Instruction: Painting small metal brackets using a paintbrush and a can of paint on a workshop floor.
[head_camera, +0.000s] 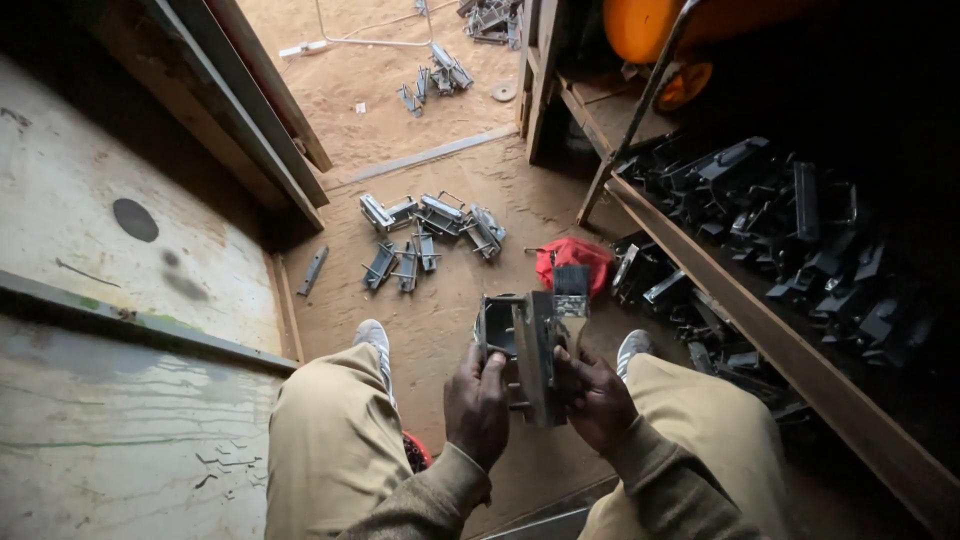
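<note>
**Both hands on the metal clamp, brush against its right side**

Your fingers on the left hand are curled over the near left edge of the grey metal clamp, pressing it from that side. The right hand closes on the clamp's right side, and its fingers also seem to pinch the handle of a paintbrush; the grip there is dark and hard to separate, so you cannot be sure which finger holds which.

The clamp sits between your knees, above the sandy floor, held up in front of you. Its long axis runs roughly upright in the view, tilted slightly away from you, with the open box-shaped part toward your left hand and a flat plate toward the right. The brush stands just beside that plate, bristle end up and away from you, touching or nearly touching the metal. The right hand is the nearer one to the brush; the left only steadies the piece.

On the floor ahead lies a loose group of similar clamps, well apart from your hands, with more farther out in the doorway. A red cloth or bag lies just beyond the brush tip. To your right, a wooden shelf carries a heap of dark pieces, deep in shadow. The underside of the clamp and your palms are hidden, and your forearms are cut off at the bottom edge.
</note>
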